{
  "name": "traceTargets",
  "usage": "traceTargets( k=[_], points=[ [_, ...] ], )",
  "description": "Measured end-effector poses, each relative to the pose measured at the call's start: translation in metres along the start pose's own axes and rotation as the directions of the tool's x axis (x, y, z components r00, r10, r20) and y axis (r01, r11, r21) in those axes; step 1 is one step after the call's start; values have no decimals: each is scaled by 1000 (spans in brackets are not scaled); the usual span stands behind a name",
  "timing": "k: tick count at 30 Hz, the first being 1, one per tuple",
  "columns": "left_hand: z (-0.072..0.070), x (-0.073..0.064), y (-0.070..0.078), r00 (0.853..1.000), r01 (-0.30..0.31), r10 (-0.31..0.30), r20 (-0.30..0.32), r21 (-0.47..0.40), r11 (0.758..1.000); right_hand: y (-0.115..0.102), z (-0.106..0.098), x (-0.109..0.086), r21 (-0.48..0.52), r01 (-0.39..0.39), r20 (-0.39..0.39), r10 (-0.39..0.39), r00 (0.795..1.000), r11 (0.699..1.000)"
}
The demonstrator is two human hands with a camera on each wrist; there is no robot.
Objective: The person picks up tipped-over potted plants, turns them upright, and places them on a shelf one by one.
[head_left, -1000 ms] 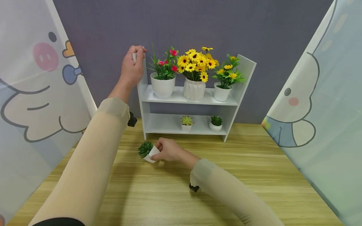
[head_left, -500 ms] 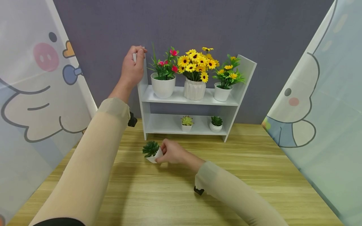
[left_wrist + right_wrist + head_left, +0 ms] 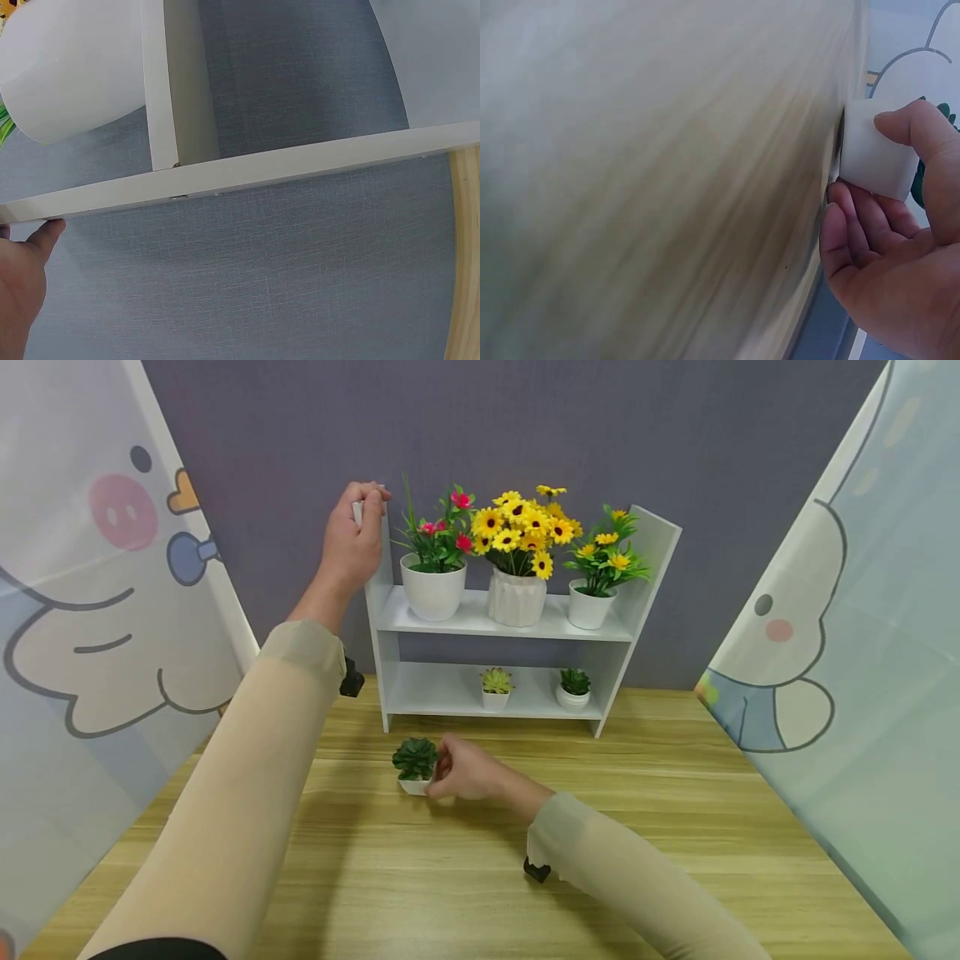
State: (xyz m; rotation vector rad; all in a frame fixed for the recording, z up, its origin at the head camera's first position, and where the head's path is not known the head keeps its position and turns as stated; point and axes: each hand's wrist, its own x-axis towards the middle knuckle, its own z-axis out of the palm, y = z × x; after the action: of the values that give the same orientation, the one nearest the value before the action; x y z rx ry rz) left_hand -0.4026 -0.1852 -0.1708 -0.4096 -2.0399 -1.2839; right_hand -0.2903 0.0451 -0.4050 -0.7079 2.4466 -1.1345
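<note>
My right hand [image 3: 468, 770] pinches the side of a small white pot that bears a dark green succulent [image 3: 415, 758], in front of the shelf's left end. In the right wrist view the white pot [image 3: 877, 148] stands upright on the tabletop, with thumb and fingers on its wall. My left hand [image 3: 355, 533] grips the top of the left side panel of a white two-tier shelf [image 3: 442, 689]. Only part of the left hand [image 3: 22, 281] shows in the left wrist view, its thumb against the panel edge.
On the upper tier stand a pink-flowered plant [image 3: 433, 589], yellow daisies [image 3: 517, 597] and a smaller yellow-flowered plant [image 3: 591, 608]. The lower tier holds a light green succulent [image 3: 496, 685] and a dark succulent [image 3: 574, 689]. Cartoon-printed panels flank the wooden table [image 3: 420, 893].
The succulent's pot was tilted to the left and has come upright on the table, shifting slightly right with my right hand. My left hand stays on the shelf panel.
</note>
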Motion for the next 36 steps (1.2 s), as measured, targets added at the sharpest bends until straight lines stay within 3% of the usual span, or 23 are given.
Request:
traceTargets(
  k=[24,36],
  points=[
    [0,-1,2,1000,9,-9,6,11,1000,15,-6,-1,115,-10,35,6,999,993],
    [-1,-1,1,1000,0,0,8,3,1000,16,-7,-3,145,29,24,-32,999,989]
  ],
)
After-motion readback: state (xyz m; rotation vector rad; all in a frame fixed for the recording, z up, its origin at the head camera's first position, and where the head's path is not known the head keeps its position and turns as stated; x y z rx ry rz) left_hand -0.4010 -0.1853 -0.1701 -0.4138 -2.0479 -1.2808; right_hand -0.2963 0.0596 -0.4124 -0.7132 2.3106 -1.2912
